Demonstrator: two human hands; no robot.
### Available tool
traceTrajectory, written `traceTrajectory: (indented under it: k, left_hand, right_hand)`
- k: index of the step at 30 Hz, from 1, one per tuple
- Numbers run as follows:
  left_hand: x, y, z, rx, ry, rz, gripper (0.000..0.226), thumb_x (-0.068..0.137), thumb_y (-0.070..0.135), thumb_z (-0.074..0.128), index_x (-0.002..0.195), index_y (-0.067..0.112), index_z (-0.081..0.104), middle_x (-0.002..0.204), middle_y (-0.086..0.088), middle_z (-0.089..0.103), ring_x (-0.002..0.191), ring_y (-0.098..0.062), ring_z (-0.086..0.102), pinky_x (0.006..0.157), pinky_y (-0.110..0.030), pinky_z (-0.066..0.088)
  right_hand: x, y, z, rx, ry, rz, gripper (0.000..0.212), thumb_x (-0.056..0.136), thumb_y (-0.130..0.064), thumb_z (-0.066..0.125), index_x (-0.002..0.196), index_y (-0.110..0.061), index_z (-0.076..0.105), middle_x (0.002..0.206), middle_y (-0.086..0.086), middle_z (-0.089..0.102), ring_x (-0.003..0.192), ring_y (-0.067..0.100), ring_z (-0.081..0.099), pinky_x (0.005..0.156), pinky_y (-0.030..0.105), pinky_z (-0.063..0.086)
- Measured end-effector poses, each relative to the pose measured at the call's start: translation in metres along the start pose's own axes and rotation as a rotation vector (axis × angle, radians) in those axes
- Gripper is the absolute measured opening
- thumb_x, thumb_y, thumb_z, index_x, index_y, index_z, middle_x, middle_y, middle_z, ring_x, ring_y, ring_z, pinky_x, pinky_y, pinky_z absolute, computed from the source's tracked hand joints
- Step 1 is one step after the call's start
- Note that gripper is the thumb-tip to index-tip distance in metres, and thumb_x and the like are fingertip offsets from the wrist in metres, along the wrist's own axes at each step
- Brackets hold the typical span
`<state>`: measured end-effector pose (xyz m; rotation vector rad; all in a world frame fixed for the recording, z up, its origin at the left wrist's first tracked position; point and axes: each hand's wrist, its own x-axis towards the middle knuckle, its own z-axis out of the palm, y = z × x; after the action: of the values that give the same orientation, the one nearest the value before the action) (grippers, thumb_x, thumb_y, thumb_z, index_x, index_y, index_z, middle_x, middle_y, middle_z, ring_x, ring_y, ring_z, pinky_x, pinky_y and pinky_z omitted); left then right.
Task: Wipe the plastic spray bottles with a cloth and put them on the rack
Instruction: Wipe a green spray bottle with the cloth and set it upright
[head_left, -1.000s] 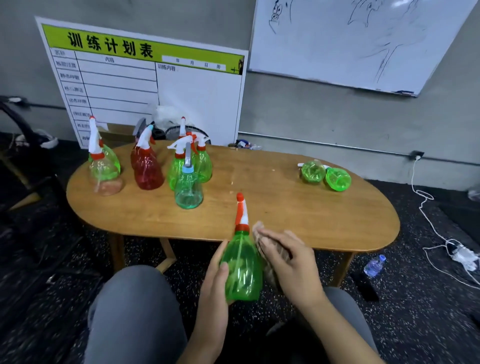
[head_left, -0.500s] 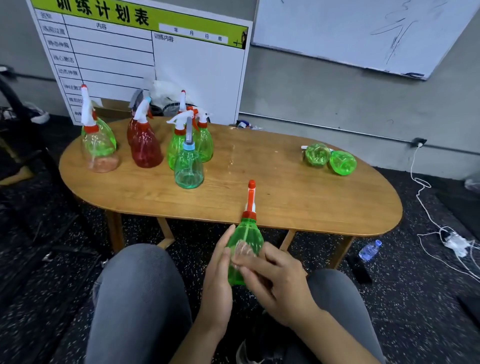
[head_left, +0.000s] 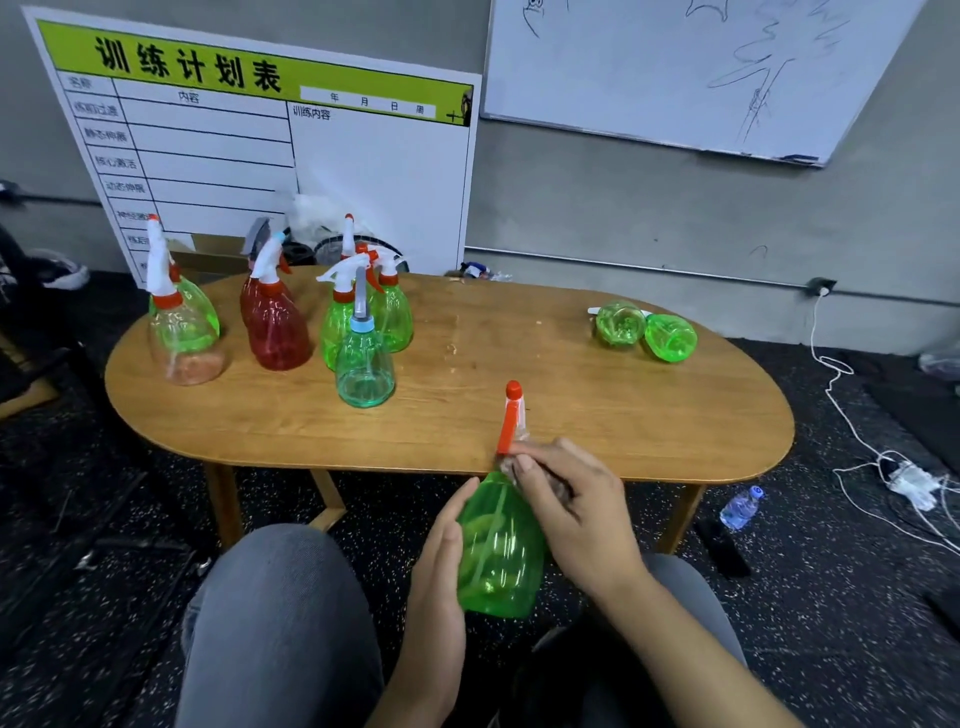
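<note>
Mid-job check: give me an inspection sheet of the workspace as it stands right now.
Surface: oval wooden table, no rack seen.
Job's things: green bottle held over the lap; upright bottles at table's left; two green bottles lying at right.
Clutter: water bottle on floor.
Hands: left hand steadies the green bottle; right hand presses cloth at its neck.
Cables: white cable on floor, right.
Surroundings: whiteboards on wall.

Oval wooden table (head_left: 571, 395) on angled wooden legs, standing on a dark speckled floor (head_left: 831, 597). Upright on its left half: a clear spray bottle (head_left: 182, 332) with a green one touching behind it, a red spray bottle (head_left: 275, 327), two green spray bottles (head_left: 389, 312) and, nearest, a teal spray bottle (head_left: 363, 364). At far right, two green bottles (head_left: 644, 332) lie on their sides, touching.
</note>
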<state>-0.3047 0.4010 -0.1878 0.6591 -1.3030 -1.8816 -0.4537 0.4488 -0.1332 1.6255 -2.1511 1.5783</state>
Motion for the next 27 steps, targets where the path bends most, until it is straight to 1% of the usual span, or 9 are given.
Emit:
traceTrajectory:
  k: [4,8,11,13,15,17,21,24,27]
  left_hand:
    - [0.002,0.001,-0.005,-0.046,0.023,0.01,0.051,0.102,0.049,0.046,0.149,0.031,0.055,0.141,0.0,0.069,0.131,-0.024,0.066,0.108,-0.055,0.051]
    - [0.002,-0.001,-0.009,-0.136,0.043,-0.028,0.043,0.11,0.038,0.041,0.15,0.029,0.054,0.139,-0.002,0.071,0.129,-0.023,0.068,0.103,-0.047,0.053]
    - [0.0,0.0,-0.008,-0.166,0.006,-0.018,0.045,0.11,0.032,0.035,0.15,0.026,0.054,0.136,-0.008,0.072,0.125,-0.027,0.07,0.091,-0.032,0.06]
    - [-0.003,0.005,-0.003,-0.218,-0.005,-0.03,0.047,0.107,0.034,0.037,0.149,0.025,0.055,0.135,-0.013,0.072,0.123,-0.032,0.07,0.09,-0.032,0.061]
    - [-0.004,0.008,-0.001,-0.255,-0.009,-0.034,0.047,0.106,0.035,0.038,0.149,0.025,0.056,0.134,-0.017,0.072,0.119,-0.033,0.072,0.087,-0.033,0.062]
    - [-0.004,0.009,0.0,-0.258,-0.016,-0.022,0.047,0.107,0.035,0.037,0.149,0.024,0.056,0.133,-0.016,0.073,0.118,-0.031,0.073,0.085,-0.031,0.062]
    - [0.0,0.006,0.001,-0.132,-0.01,0.02,0.043,0.11,0.038,0.046,0.149,0.024,0.055,0.135,-0.004,0.073,0.125,-0.026,0.07,0.089,-0.034,0.061]
    - [-0.001,0.003,-0.001,-0.065,-0.01,0.013,0.053,0.1,0.046,0.048,0.149,0.027,0.055,0.138,-0.001,0.071,0.127,-0.025,0.069,0.101,-0.049,0.056]
    - [0.001,0.001,-0.007,-0.067,0.027,0.01,0.053,0.1,0.046,0.047,0.15,0.03,0.055,0.141,-0.001,0.069,0.13,-0.026,0.067,0.107,-0.056,0.051]
  right_hand:
    - [-0.011,-0.004,0.021,-0.029,-0.042,-0.053,0.029,0.104,-0.04,0.058,0.121,-0.026,0.078,0.081,-0.025,0.053,0.065,0.003,0.053,0.058,0.01,0.035]
    - [-0.038,-0.01,0.019,-0.065,-0.115,-0.229,0.021,0.103,-0.026,0.064,0.12,-0.024,0.077,0.083,-0.013,0.046,0.066,0.0,0.046,0.06,0.014,0.035]
    - [-0.051,-0.011,0.01,-0.113,-0.22,-0.419,0.02,0.1,-0.018,0.07,0.118,-0.021,0.078,0.089,-0.006,0.057,0.074,0.001,0.049,0.069,0.014,0.041]
    - [-0.054,-0.013,0.002,-0.14,-0.289,-0.538,0.02,0.098,-0.018,0.073,0.117,-0.02,0.078,0.092,-0.003,0.061,0.076,0.009,0.056,0.07,0.021,0.049]
    - [-0.053,-0.016,-0.005,-0.176,-0.321,-0.62,0.019,0.097,-0.019,0.074,0.116,-0.02,0.079,0.089,-0.003,0.057,0.073,0.012,0.054,0.069,0.02,0.045]
    - [-0.05,-0.016,-0.008,-0.164,-0.245,-0.573,0.019,0.098,-0.02,0.072,0.116,-0.02,0.079,0.087,-0.004,0.057,0.07,0.011,0.054,0.068,0.015,0.042]
    - [-0.018,-0.012,-0.003,-0.127,0.089,-0.234,0.024,0.103,-0.033,0.063,0.117,-0.022,0.079,0.081,-0.014,0.053,0.064,0.003,0.051,0.054,0.017,0.041]
    - [-0.002,-0.009,0.01,-0.134,0.044,-0.065,0.032,0.102,-0.046,0.056,0.117,-0.029,0.079,0.083,-0.017,0.061,0.069,0.006,0.06,0.058,0.024,0.049]
    - [-0.011,-0.01,0.023,-0.108,-0.013,-0.105,0.027,0.103,-0.04,0.058,0.117,-0.03,0.078,0.084,-0.023,0.056,0.067,0.002,0.057,0.057,0.018,0.045]
